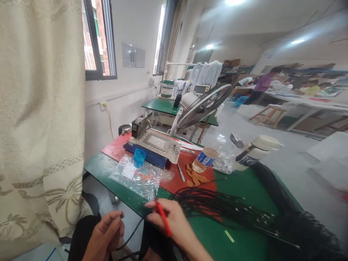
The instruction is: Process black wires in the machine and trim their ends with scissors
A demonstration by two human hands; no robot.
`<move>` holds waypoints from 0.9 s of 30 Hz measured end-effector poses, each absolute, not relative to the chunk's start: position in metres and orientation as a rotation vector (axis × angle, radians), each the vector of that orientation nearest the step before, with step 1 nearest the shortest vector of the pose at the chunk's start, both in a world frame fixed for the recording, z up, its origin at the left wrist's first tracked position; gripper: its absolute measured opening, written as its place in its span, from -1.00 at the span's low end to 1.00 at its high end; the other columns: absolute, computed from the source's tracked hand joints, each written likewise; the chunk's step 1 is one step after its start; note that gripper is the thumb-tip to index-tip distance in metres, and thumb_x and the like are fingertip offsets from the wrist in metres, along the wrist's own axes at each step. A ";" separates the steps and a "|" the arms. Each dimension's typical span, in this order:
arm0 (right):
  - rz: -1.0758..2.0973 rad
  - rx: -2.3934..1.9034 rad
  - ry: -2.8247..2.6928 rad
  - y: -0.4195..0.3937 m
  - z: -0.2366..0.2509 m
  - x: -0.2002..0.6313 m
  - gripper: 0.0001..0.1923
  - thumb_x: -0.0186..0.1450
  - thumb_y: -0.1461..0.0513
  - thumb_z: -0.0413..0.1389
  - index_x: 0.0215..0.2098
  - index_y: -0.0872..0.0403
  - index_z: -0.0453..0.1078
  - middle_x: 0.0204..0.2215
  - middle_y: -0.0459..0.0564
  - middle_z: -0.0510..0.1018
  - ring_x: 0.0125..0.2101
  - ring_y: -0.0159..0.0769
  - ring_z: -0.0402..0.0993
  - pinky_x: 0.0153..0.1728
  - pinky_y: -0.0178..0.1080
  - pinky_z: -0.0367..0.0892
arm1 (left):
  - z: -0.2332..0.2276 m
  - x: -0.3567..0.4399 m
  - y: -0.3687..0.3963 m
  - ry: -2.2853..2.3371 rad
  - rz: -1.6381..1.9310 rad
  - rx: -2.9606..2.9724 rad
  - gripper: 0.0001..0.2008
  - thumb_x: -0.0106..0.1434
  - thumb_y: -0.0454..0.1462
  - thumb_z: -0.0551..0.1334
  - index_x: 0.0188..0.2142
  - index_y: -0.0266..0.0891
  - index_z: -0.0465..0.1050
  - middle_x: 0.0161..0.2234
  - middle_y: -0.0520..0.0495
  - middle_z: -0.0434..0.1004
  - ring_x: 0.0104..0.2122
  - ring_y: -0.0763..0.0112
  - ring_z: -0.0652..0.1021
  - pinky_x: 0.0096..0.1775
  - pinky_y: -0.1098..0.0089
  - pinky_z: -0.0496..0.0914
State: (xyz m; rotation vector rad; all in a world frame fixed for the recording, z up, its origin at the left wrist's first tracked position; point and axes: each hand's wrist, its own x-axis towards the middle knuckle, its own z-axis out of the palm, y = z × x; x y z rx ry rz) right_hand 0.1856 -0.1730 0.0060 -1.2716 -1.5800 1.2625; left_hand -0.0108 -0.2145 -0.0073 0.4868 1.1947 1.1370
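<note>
My left hand is at the bottom, left of centre, thumb and fingers pinched together. A small dark, reddish bit shows at its fingertips, and a black cable runs from below this hand toward the table edge. My right hand is closed around a slim red pen-shaped tool, slightly blurred. Just beyond the hands lies a clear plastic bag with small orange-red pieces on it. A bundle of thin black cables with metal-tipped ends spreads across the green table to the right.
Behind the bag sit a blue round container and a blue-based metal hot plate. A bottle of liquid, brown scraps and tweezers lie on the red mat. A fan stands behind; a curtain hangs left. People work at far right.
</note>
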 end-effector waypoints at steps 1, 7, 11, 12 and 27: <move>1.452 -1.177 -1.503 -0.172 0.003 0.166 -0.63 -0.04 0.05 0.26 -0.34 0.12 0.52 -0.69 -0.16 0.32 -0.68 -0.49 0.17 -0.64 -0.41 0.09 | -0.006 -0.010 -0.215 1.166 1.103 0.501 -0.64 -0.10 -0.06 0.34 -0.40 -0.26 0.40 -0.72 0.14 0.30 -0.74 0.79 0.03 -0.64 0.61 -0.17; 1.828 -0.826 -1.379 -0.170 -0.002 0.123 -0.69 0.00 0.08 0.26 -0.43 0.17 0.53 -0.74 -0.17 0.28 -0.74 -0.56 0.10 -0.72 -0.45 -0.03 | -0.007 -0.017 -0.217 1.013 0.927 0.591 -0.71 -0.01 -0.09 0.29 -0.51 -0.29 0.35 -0.69 0.08 0.31 -0.73 0.73 0.11 -0.63 0.53 -0.16; 1.702 -0.870 -1.230 -0.172 -0.008 0.120 -0.71 -0.07 0.10 0.31 -0.58 0.19 0.48 -0.76 -0.17 0.29 -0.73 -0.56 0.11 -0.71 -0.45 -0.01 | -0.006 -0.015 -0.214 0.956 0.956 0.587 -0.71 -0.01 -0.09 0.29 -0.55 -0.27 0.32 -0.71 0.14 0.22 -0.71 0.72 0.04 -0.62 0.52 -0.13; 1.693 -0.894 -1.179 -0.173 -0.010 0.118 -0.69 -0.09 0.08 0.32 -0.60 0.18 0.45 -0.77 -0.18 0.27 -0.75 -0.57 0.10 -0.72 -0.45 -0.02 | -0.006 -0.014 -0.212 0.956 0.958 0.595 -0.71 0.00 -0.08 0.28 -0.54 -0.26 0.32 -0.72 0.16 0.18 -0.71 0.71 0.03 -0.62 0.52 -0.13; 1.154 -1.322 -2.072 -0.180 0.001 0.156 -0.86 0.15 0.17 0.10 -0.46 0.08 0.30 -0.46 -0.15 0.37 -0.44 -0.41 0.24 -0.43 -0.39 0.09 | 0.001 -0.004 -0.189 1.279 1.153 0.537 -0.54 -0.15 -0.04 0.34 -0.35 -0.34 0.42 -0.75 0.23 0.04 -0.70 0.72 0.01 -0.61 0.56 -0.16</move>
